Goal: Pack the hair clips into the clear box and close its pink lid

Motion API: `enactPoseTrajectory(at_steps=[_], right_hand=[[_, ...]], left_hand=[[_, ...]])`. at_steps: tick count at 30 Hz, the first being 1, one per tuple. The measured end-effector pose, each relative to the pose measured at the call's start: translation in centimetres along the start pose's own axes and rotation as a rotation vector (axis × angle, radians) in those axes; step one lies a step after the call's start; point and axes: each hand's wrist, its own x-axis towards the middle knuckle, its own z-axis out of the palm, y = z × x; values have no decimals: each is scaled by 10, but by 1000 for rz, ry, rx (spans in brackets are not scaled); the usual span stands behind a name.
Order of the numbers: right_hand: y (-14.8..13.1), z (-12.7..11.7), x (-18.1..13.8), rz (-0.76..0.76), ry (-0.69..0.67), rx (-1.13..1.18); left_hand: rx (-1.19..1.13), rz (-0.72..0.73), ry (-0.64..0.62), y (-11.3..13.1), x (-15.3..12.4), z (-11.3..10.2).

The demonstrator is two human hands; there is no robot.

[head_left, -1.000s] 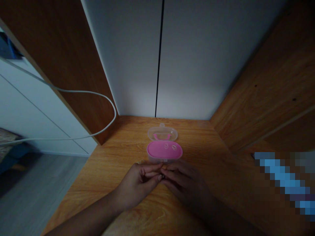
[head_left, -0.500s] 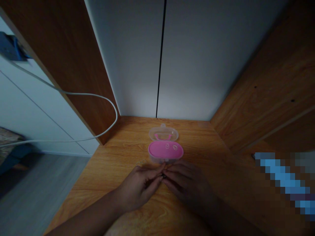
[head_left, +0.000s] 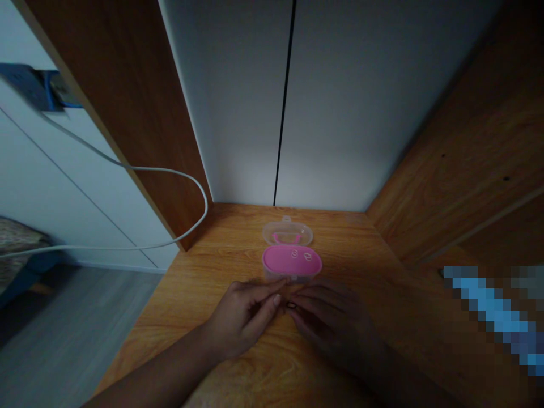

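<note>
My right hand (head_left: 340, 320) pinches a small dark ring (head_left: 291, 305) between its thumb and fingertips. Just left of the ring is my left hand (head_left: 244, 320), its thumb and forefinger slightly apart, with nothing visible between them. Beyond the fingertips stands a clear plastic box (head_left: 276, 277) with a pink tray (head_left: 280, 260) in its top. Two small pale loops (head_left: 307, 256) lie on the tray's right part. The box's clear lid (head_left: 288, 228), with a pink handle (head_left: 287, 240), is folded back behind it.
The wooden tabletop (head_left: 204, 294) ends at a pale panel (head_left: 242, 141) at the back and wooden boards at both sides. A white cable (head_left: 161, 169) loops over the left edge from a blue fixture (head_left: 29, 85). A pixelated blue patch (head_left: 488, 306) is at right.
My hands have come slightly apart at the fingertips; the dark ring now shows at the right hand's fingers. The whole view has shifted a little, and the box appears farther right.
</note>
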Motion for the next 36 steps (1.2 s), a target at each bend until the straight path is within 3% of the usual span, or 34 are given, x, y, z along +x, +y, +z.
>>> enactPoseTrajectory(at_steps=[7, 15, 20, 25, 28, 32, 36], right_hand=[[15, -16, 25, 12, 99, -94], [47, -2, 59, 176, -253, -236], [50, 8, 72, 185, -290, -251], [48, 2, 70, 200, -243, -249], [36, -2, 55, 163, -91, -223], [10, -2, 22, -106, 67, -137], [-1, 5, -3, -139, 49, -72]], left_hand=[[241, -91, 384, -22, 5, -27], [331, -271, 493, -50, 13, -49], [338, -275, 455, -53, 13, -50], [314, -191, 281, -48, 16, -51], [329, -64, 131, -47, 16, -52], [412, -20, 36, -48, 14, -51], [462, -75, 0, -48, 13, -46]])
